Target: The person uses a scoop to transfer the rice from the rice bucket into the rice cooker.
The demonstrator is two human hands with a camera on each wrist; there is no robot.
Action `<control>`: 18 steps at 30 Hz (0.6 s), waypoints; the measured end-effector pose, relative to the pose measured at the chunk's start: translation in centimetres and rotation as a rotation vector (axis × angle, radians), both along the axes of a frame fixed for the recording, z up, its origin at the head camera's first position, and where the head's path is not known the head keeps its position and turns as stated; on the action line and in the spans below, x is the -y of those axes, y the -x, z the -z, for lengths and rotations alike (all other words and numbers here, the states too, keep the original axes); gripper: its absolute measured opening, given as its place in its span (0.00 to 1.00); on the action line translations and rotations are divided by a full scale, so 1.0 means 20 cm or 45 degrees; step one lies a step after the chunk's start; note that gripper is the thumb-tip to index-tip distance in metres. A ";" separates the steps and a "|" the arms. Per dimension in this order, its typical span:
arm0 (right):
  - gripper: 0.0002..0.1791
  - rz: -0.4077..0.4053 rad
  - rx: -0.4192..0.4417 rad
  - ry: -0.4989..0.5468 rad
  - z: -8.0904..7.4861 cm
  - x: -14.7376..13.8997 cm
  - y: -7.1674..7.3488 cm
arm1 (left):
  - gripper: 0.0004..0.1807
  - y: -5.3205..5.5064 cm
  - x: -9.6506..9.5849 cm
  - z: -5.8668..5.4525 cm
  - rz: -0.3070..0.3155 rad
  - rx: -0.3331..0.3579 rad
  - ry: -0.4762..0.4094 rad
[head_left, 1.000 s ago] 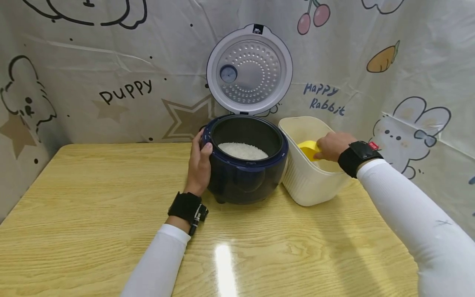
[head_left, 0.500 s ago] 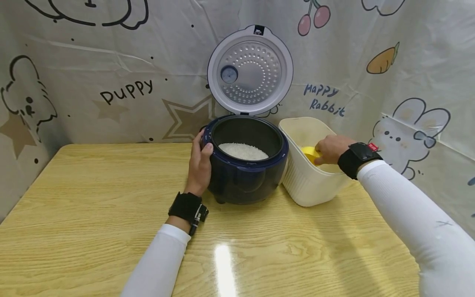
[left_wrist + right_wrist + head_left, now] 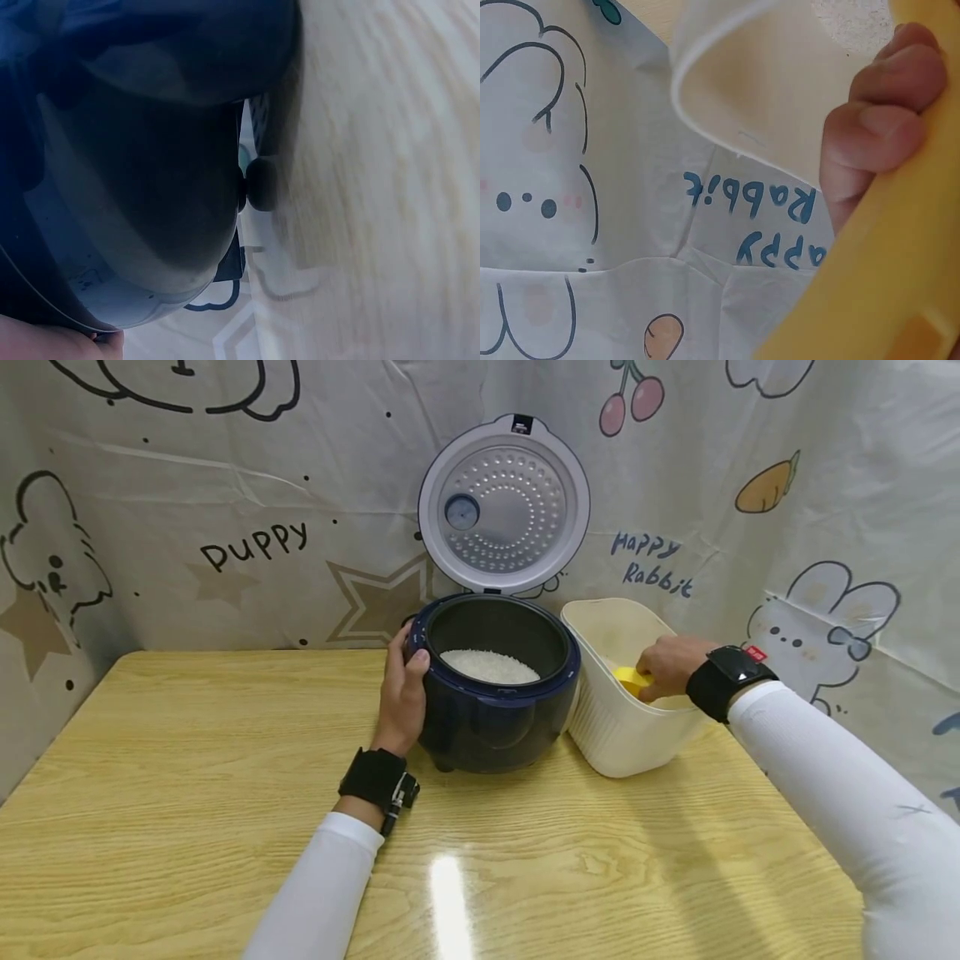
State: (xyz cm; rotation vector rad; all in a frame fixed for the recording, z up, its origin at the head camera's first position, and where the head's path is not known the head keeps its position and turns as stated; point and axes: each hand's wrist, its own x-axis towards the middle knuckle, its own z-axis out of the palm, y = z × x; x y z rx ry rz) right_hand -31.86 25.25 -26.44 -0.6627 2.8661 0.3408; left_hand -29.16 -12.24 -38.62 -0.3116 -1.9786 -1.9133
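A dark blue rice cooker [image 3: 498, 735] stands with its round lid [image 3: 504, 510] raised and white rice [image 3: 490, 667] in its pot. Against its left side rests my left hand [image 3: 402, 706], thumb at the rim, fingers extended along the wall. The left wrist view has the cooker's glossy side [image 3: 135, 172] close up, with part of the hand at the lower left. My right hand [image 3: 671, 667] grips a yellow scoop [image 3: 632, 680] inside the cream bin [image 3: 626, 739]. In the right wrist view, curled fingers hold the scoop [image 3: 900, 217], and rice [image 3: 853, 26] shows in the bin.
The bin stands close against the cooker's right side. Both are on a wooden table [image 3: 225, 793], near its back edge. Behind hangs a printed cloth [image 3: 247, 468], close to the raised lid.
My right hand and the scoop have sunk a little lower into the bin, so less of the scoop shows. My left hand stays at the cooker.
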 end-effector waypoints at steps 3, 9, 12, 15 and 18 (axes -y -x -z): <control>0.12 0.011 0.014 -0.016 -0.01 -0.01 -0.02 | 0.42 0.00 0.00 0.00 0.007 -0.008 -0.009; 0.11 -0.006 0.050 -0.035 -0.02 -0.03 -0.06 | 0.42 0.00 0.00 0.00 0.011 -0.008 -0.013; 0.11 -0.009 0.070 -0.051 -0.04 -0.04 -0.07 | 0.42 0.00 0.00 0.00 0.005 -0.008 -0.007; 0.12 0.029 0.091 -0.063 -0.05 -0.04 -0.09 | 0.42 0.00 0.00 0.00 -0.002 -0.007 0.001; 0.13 0.056 0.113 -0.078 -0.06 -0.04 -0.10 | 0.42 0.00 0.00 0.00 0.001 -0.011 0.003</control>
